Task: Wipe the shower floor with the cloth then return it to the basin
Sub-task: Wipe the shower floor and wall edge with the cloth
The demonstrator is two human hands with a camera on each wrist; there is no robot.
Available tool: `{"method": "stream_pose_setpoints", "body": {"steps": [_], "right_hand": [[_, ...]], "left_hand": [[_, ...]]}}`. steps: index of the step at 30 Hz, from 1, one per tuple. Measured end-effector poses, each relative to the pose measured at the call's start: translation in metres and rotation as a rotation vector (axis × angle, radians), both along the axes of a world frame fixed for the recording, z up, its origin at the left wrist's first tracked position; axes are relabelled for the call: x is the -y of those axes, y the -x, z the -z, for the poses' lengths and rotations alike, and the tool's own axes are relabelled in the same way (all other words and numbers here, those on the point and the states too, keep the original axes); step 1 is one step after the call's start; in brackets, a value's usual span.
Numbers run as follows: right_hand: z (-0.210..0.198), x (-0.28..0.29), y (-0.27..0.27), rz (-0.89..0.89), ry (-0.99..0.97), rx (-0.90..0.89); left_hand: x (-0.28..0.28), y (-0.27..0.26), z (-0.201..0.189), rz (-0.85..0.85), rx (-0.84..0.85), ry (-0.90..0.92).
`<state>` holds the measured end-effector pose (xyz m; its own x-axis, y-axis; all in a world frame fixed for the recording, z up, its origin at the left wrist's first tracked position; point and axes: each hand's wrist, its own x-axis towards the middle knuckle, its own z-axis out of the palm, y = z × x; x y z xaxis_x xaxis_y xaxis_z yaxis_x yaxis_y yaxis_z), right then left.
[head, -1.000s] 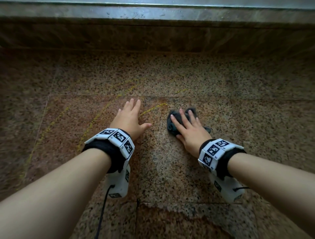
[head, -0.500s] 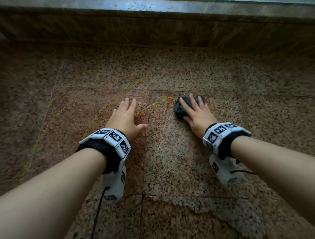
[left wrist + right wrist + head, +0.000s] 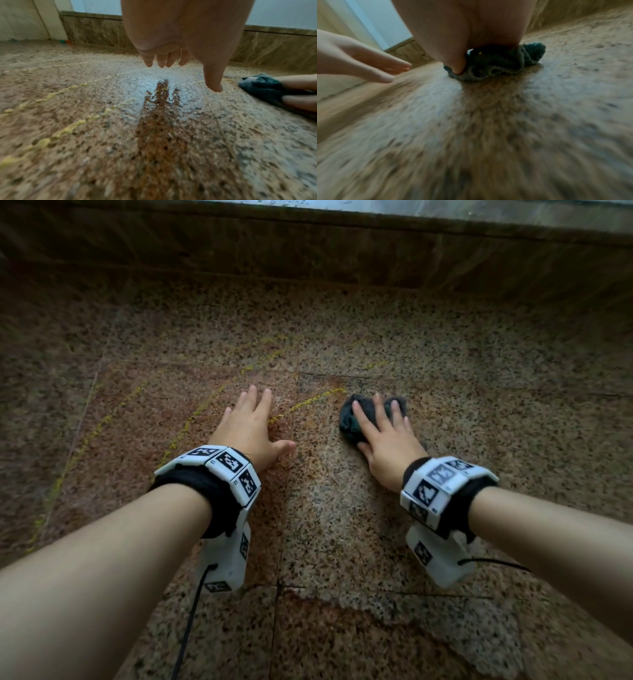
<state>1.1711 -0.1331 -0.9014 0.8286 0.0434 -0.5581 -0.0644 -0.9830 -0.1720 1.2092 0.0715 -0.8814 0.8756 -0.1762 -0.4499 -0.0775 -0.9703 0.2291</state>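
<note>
The right hand (image 3: 383, 440) presses spread fingers onto the bunched cloth (image 3: 352, 419), scrubbing the shower floor (image 3: 342, 525); left hand (image 3: 251, 429) hovers flat, fingers together.

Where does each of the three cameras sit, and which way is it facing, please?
Head: looks forward and down at the shower floor; both forearms, left hand, right hand pressing the cloth.
Left wrist: low, along the left hand's fingers toward the brown skirting.
Right wrist: low, along the right hand onto the cloth.
Shared: each wrist view shows the other hand; all show the cloth.
</note>
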Motion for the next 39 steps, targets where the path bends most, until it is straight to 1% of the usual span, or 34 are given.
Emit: {"method": "stream_pose_setpoints", "body": {"steps": [2, 4, 6, 8, 11, 15, 19, 22, 27, 34, 36, 39], "right_hand": [[-0.004, 0.001, 0.016, -0.020, 0.025, 0.038], [-0.007, 0.002, 0.026, -0.095, 0.024, 0.055], [-0.005, 0.003, 0.030, -0.159, -0.008, 0.003], [-0.003, 0.005, 0.024, -0.146, -0.023, -0.024], [0.001, 0.004, 0.003, -0.114, -0.004, 0.016], [0.006, 0.006, -0.047, -0.057, 0.020, 0.059], [0.005, 0.004, -0.101, 0.007, -0.026, 0.075], [0.004, 0.001, -0.120, 0.031, -0.042, 0.086], [0.003, 0.002, -0.106, 0.016, -0.033, 0.097], [0.003, 0.013, -0.028, -0.016, -0.003, 0.028], [0.004, 0.015, -0.022, -0.001, -0.005, 0.012], [0.005, 0.013, -0.038, 0.018, -0.014, 0.033]], "left_hand": [[0.001, -0.002, 0.002, -0.002, 0.000, -0.001], [0.001, -0.003, 0.004, -0.008, 0.001, 0.001], [0.000, -0.003, 0.006, -0.016, -0.002, 0.000], [0.000, -0.005, 0.008, -0.033, -0.015, 0.000], [-0.001, -0.006, 0.011, -0.077, -0.031, 0.027], [0.000, -0.009, 0.014, -0.097, -0.039, 0.032], [0.000, -0.010, 0.016, -0.101, -0.045, 0.033], [0.000, -0.010, 0.015, -0.098, -0.046, 0.027], [0.001, -0.012, 0.017, -0.096, -0.055, 0.022], [0.002, -0.013, 0.016, -0.081, -0.068, 0.011], [0.002, -0.013, 0.016, -0.081, -0.075, 0.007], [0.002, -0.013, 0.016, -0.080, -0.075, 0.007]]}}
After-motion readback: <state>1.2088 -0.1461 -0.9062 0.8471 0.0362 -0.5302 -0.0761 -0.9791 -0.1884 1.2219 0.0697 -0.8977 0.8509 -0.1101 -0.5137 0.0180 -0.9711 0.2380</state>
